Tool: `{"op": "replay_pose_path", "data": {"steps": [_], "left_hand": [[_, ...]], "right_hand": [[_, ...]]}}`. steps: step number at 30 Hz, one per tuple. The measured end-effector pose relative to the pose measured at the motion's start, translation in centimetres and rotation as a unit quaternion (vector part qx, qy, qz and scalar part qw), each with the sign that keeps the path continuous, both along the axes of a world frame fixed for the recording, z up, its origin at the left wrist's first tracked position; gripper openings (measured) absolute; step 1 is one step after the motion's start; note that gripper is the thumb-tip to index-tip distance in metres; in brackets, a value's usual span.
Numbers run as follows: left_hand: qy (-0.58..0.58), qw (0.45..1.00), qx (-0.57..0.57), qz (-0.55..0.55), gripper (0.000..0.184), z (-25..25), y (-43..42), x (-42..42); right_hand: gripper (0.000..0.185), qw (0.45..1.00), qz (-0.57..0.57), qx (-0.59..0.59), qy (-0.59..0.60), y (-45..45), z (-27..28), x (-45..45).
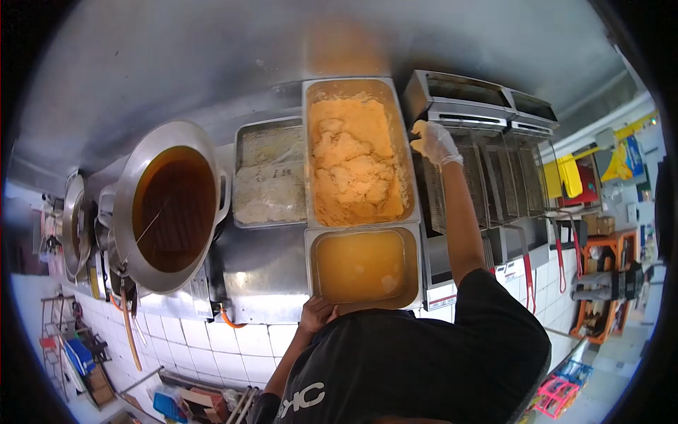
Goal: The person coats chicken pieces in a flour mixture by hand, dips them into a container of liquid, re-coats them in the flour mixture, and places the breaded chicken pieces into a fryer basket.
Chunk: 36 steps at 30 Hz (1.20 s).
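In a clear glove coated with orange breading, my right hand (436, 143) reaches over the left side of the wire fryer baskets (494, 169). Its fingers look curled, and whether they hold anything is too small to tell. My bare left hand (318, 313) is closed at the front left corner of a metal pan of yellowish liquid (360, 265). Behind that pan, a deep tray holds clumpy orange breading (357, 162). A shallower tray with pale floury contents (270, 173) stands to its left.
A large metal pot of dark oil (176, 205) stands at the left, with a smaller pan (75, 226) beyond it. Red-handled baskets (528, 279) jut from the fryer at the right. A person (607, 285) stands at the far right near orange shelving (618, 311).
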State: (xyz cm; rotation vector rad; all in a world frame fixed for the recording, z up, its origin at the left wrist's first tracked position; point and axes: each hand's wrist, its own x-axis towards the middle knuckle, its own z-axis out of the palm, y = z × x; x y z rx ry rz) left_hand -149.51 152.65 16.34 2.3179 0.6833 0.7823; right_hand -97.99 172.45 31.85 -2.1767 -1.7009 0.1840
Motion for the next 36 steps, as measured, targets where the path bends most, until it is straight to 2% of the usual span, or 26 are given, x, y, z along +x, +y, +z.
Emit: {"op": "replay_pose_path", "data": {"steps": [1, 3, 4, 6, 8, 11, 12, 14, 19, 24, 27, 30, 31, 32, 34, 35, 36], "left_hand": [[0.004, 1.000, -0.002, 0.012, 0.017, -0.1, -0.1, 0.0], [-0.046, 0.999, -0.006, -0.001, 0.019, 0.1, 0.2, 0.2], [-0.043, 0.999, -0.006, 0.008, 0.019, 0.3, 0.4, 0.1], [-0.055, 0.998, -0.002, -0.006, 0.019, 0.8, 0.6, 0.3], [-0.057, 0.998, 0.001, 0.001, 0.019, 1.0, 0.4, 0.5], [-0.049, 0.999, 0.003, 0.005, 0.019, 1.3, 0.5, 0.3], [-0.041, 0.999, 0.001, 0.001, 0.018, 1.5, 0.6, 0.4], [-0.044, 0.999, 0.005, 0.003, 0.017, 1.1, 0.6, 0.3], [-0.056, 0.998, 0.007, -0.004, 0.016, 1.3, 0.6, 0.3], [-0.058, 0.998, 0.011, 0.008, 0.015, 0.8, 0.4, 0.4], [-0.088, 0.996, 0.017, 0.022, 0.014, 1.4, 0.6, 0.9], [-0.063, 0.998, 0.017, 0.019, 0.014, 1.3, 0.5, 0.6], [-0.064, 0.998, 0.018, 0.017, 0.014, 1.1, 0.5, 0.6], [-0.059, 0.998, 0.013, 0.015, 0.015, 0.8, 0.4, 0.5], [-0.053, 0.998, 0.009, 0.009, 0.015, 0.8, 0.5, 0.4], [-0.056, 0.998, 0.002, 0.007, 0.016, 1.0, 0.6, 0.4], [-0.058, 0.998, -0.007, 0.005, 0.018, 1.3, 0.6, 0.4]], "right_hand": [[0.027, 0.996, 0.036, -0.016, 0.074, 1.1, -1.3, -1.5], [0.021, 0.988, 0.135, -0.051, 0.047, 4.0, -7.8, -2.8], [0.021, 0.987, 0.144, -0.051, 0.050, 4.9, -8.1, -5.1], [0.019, 0.956, 0.126, -0.258, -0.057, 5.6, -8.1, -10.1], [0.021, 0.945, 0.218, -0.176, -0.166, 7.0, -17.8, -9.2], [0.025, 0.945, 0.230, -0.196, -0.128, 6.1, -14.5, -13.2], [0.025, 0.944, 0.231, -0.195, -0.130, 6.4, -15.2, -13.4], [0.022, 0.941, 0.290, -0.168, -0.032, 6.9, -21.5, -12.8], [0.019, 0.886, 0.356, -0.244, -0.170, 9.9, -17.7, -14.0], [0.016, 0.851, 0.398, -0.255, -0.228, 11.6, -16.1, -12.2], [0.015, 0.835, 0.430, -0.241, -0.243, 12.3, -16.3, -10.5], [0.015, 0.814, 0.471, -0.203, -0.272, 13.2, -19.8, -8.0], [0.015, 0.796, 0.493, -0.174, -0.305, 13.9, -22.4, -6.9], [0.015, 0.770, 0.510, -0.123, -0.363, 15.2, -27.5, -5.2], [0.016, 0.607, 0.575, -0.089, -0.542, 13.6, -20.9, -7.7], [0.017, 0.401, 0.606, -0.052, -0.685, 13.2, -19.2, -8.3], [0.017, 0.403, 0.604, -0.052, -0.685, 13.4, -19.9, -8.2]]}}
